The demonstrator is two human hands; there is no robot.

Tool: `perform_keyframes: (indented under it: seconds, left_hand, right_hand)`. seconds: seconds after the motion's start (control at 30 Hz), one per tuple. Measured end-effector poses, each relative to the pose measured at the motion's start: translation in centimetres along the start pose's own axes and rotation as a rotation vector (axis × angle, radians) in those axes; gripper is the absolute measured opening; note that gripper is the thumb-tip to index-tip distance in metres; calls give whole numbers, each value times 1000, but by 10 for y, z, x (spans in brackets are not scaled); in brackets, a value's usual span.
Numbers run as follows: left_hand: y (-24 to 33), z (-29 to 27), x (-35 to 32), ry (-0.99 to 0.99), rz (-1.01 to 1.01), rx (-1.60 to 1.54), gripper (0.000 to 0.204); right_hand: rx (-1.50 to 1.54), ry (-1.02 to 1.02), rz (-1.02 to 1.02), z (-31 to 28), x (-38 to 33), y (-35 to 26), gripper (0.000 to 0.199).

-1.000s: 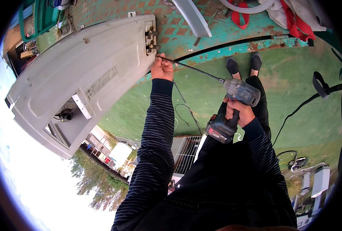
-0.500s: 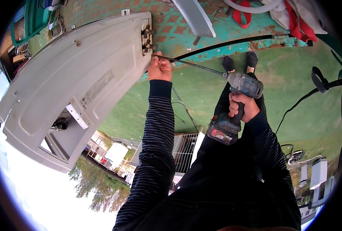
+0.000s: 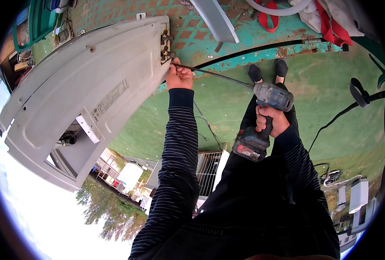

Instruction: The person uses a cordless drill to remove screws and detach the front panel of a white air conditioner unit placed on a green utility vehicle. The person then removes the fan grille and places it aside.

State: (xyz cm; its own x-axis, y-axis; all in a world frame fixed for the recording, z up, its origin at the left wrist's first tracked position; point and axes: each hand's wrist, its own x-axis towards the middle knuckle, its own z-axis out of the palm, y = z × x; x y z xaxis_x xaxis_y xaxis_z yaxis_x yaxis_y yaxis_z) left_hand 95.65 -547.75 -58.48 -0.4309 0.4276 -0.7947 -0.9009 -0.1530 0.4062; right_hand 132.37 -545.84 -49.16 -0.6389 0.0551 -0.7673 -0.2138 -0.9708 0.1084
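Observation:
My right hand (image 3: 274,121) is wrapped round the grip of a cordless drill driver (image 3: 271,96), with its battery pack low in front of my legs. A long thin driver bit (image 3: 223,75) runs from the chuck leftward to the lower right corner of a grey-white air-conditioner outdoor unit (image 3: 127,65). There my left hand (image 3: 179,78) has its fingers closed round the bit near its tip, right against the casing's edge. The tip itself is hidden by fingers. Just above the hand, brass pipe valves (image 3: 165,45) sit in a recess of the unit.
The unit rests on a rusty green platform (image 3: 244,53) with a black strip along its edge. A grey panel (image 3: 214,19), red straps (image 3: 268,21) and a white bag lie on it. Below is a green floor (image 3: 322,86), with a cable (image 3: 329,123) at right and a wire rack (image 3: 207,167) behind.
The view has shifted slightly, and the drill driver sits a little further left and higher in it. Both hands keep the same holds.

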Motion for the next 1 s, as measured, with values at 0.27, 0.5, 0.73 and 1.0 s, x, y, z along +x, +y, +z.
perform_keyframes:
  seconds: [0.27,0.5,0.73,1.0]
  left_hand:
    - [-2,8,-3,12,-5,-40,34]
    - [-11,1,-3,-52,58,-2,19]
    - [-50,39,-48,20,106,134,13]
    - [-117,65,-83,38,122,118,14]
  right_hand:
    - [-47,-26,-56,-1,-3,-3,21]
    - [-261,0,-217,3,-18,-16,19]
    - [-434,91,-328,-3,-76,-38,22]
    - [-691,226,-409,-44,-175,-50,26]
